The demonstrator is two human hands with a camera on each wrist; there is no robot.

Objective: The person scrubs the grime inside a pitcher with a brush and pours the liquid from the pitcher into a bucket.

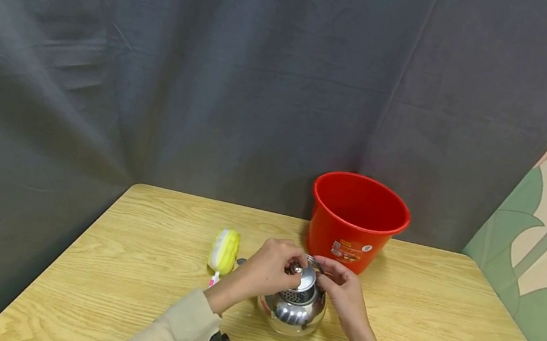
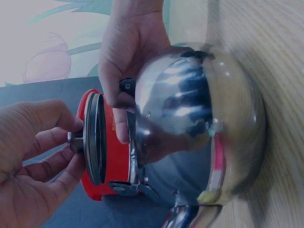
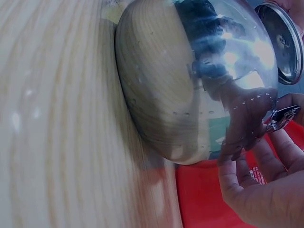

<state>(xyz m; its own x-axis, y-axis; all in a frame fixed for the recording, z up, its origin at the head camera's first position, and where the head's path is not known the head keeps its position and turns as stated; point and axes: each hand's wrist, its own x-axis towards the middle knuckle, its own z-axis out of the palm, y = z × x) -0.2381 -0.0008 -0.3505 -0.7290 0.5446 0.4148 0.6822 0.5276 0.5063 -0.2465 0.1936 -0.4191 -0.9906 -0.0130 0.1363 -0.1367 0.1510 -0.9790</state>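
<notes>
A shiny round steel kettle [image 1: 290,316] stands on the table, its spout [image 2: 186,216] at the lower edge of the left wrist view. My left hand [image 1: 270,269] pinches the knob of the kettle lid [image 2: 94,137] between thumb and fingertips. The lid is lifted off the mouth, with a gap under it in the left wrist view. Below it, the head view shows a perforated metal strainer [image 1: 297,296]. On the kettle's far side my right hand [image 1: 342,290] grips the handle near its mount [image 3: 283,117], its fingers against the kettle's shoulder.
A red bucket [image 1: 348,240] stands behind the kettle near the table's back edge. To the left lies a brush with a yellow and white sponge head [image 1: 224,251] and a pink handle, partly hidden by my left forearm. A dark curtain [image 1: 266,85] hangs behind the wooden table [image 1: 442,331].
</notes>
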